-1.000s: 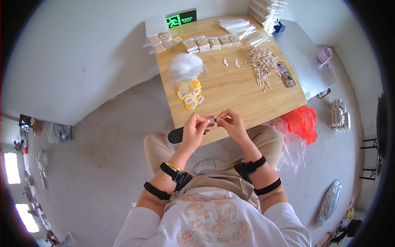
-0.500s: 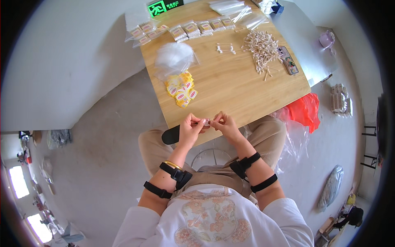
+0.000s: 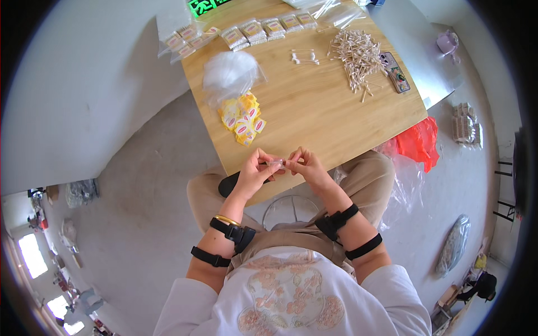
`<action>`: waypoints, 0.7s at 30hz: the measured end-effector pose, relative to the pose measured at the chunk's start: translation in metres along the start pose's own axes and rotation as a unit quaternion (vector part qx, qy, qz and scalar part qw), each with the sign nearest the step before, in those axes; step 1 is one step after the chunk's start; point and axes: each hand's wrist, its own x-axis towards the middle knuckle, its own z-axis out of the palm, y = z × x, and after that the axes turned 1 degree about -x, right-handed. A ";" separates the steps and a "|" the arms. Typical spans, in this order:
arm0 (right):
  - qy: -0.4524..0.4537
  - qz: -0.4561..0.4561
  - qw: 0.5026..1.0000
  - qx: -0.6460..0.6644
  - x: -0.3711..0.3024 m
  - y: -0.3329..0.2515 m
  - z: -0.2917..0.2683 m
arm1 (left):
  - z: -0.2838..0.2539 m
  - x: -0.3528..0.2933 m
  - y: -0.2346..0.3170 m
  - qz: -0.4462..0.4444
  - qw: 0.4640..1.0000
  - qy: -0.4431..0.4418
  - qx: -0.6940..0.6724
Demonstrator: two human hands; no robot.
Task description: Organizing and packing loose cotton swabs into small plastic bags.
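Over the near edge of the table, both hands meet on a small piece of clear plastic, seemingly a bag (image 3: 276,163). My left hand (image 3: 256,168) pinches it between thumb and fingers. From the other side, my right hand (image 3: 307,168) has its fingertips closed at the bag's edge. Beyond my left hand lies a loose pile of yellow-and-white printed cards (image 3: 242,119). Behind those cards sits a stack of clear plastic bags (image 3: 230,73). A short row of cotton swabs (image 3: 305,56) lies mid-table, left of a large heap of cotton swabs (image 3: 358,56).
Filled swab packs (image 3: 252,32) line the far edge, with more packs (image 3: 182,42) at the far left corner. A phone (image 3: 397,73) lies right of the heap. Red plastic (image 3: 418,143) hangs beside the table's right edge. A black rounded object (image 3: 227,185) juts out near my left wrist.
The view has shifted slightly, so the table sits a little higher and further left. Both hands still pinch the plastic, and more of it shows at my left fingers.
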 end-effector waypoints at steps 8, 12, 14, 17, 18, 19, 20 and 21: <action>0.005 0.060 0.998 -0.013 -0.005 -0.018 0.004 | 0.016 -0.019 0.015 0.092 0.940 0.083 0.317; -0.048 0.048 0.996 0.061 -0.025 -0.049 0.015 | 0.026 -0.039 0.045 0.085 0.960 0.090 0.252; -0.060 0.029 0.996 0.054 -0.041 -0.070 0.025 | 0.031 -0.054 0.061 0.179 0.942 0.052 0.278; -0.082 -0.061 0.994 -0.039 -0.069 -0.103 0.045 | 0.044 -0.078 0.085 0.308 0.909 0.048 0.278; -0.095 -0.070 0.993 -0.015 -0.080 -0.115 0.055 | 0.046 -0.086 0.092 0.311 0.907 0.049 0.279; -0.107 -0.080 0.991 0.008 -0.092 -0.124 0.063 | 0.048 -0.095 0.098 0.326 0.906 0.038 0.268; -0.108 -0.083 0.991 0.007 -0.101 -0.132 0.069 | 0.051 -0.103 0.104 0.341 0.904 0.026 0.257; -0.113 -0.106 0.988 -0.014 -0.109 -0.137 0.073 | 0.055 -0.111 0.111 0.344 0.902 0.026 0.258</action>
